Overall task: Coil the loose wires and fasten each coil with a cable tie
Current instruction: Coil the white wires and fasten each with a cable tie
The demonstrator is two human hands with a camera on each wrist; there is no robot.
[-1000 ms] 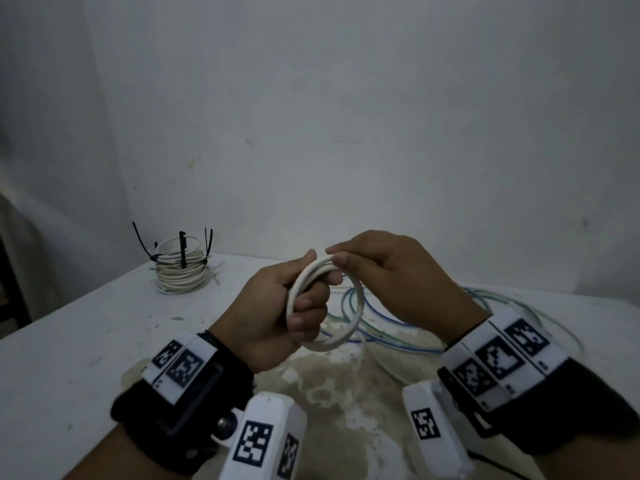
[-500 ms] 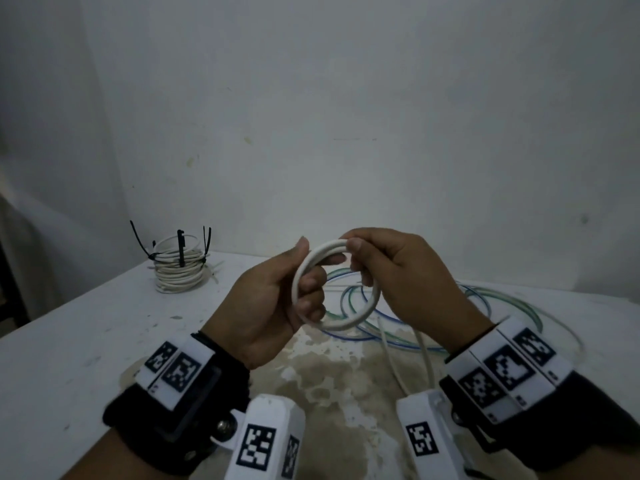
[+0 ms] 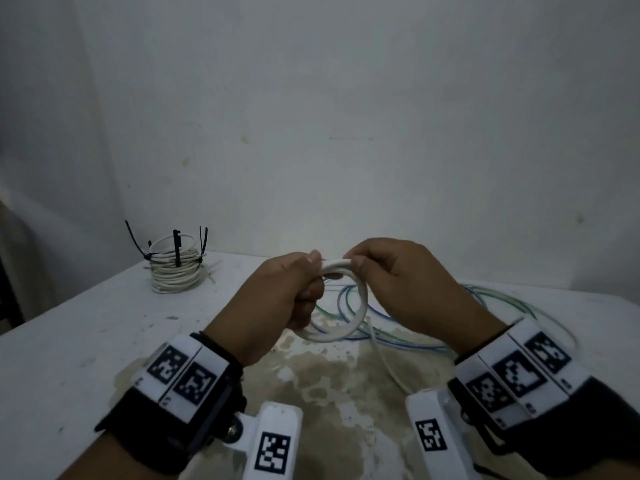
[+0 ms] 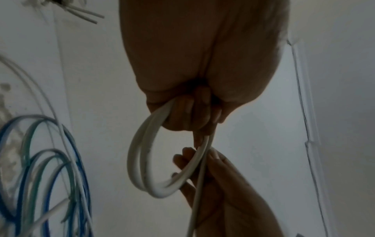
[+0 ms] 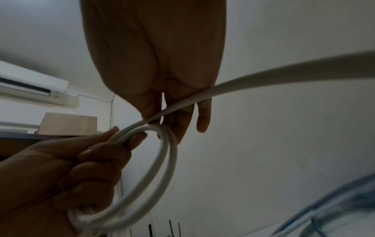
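We see left hand (image 3: 277, 299) gripping white coil (image 3: 349, 327); right hand (image 3: 398, 289) pinching wire (image 5: 263, 77) at coil top, above table (image 3: 86, 341).

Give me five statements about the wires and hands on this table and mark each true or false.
1. The left hand grips a white wire coil. True.
2. The right hand rests flat on the table. False: it pinches the white wire at the coil's top.
3. A tied coil with black cable ties sits at the far left. True.
4. The blue and green wires are already tied. False: they lie loose.
5. The held coil has a cable tie. False: none shows.
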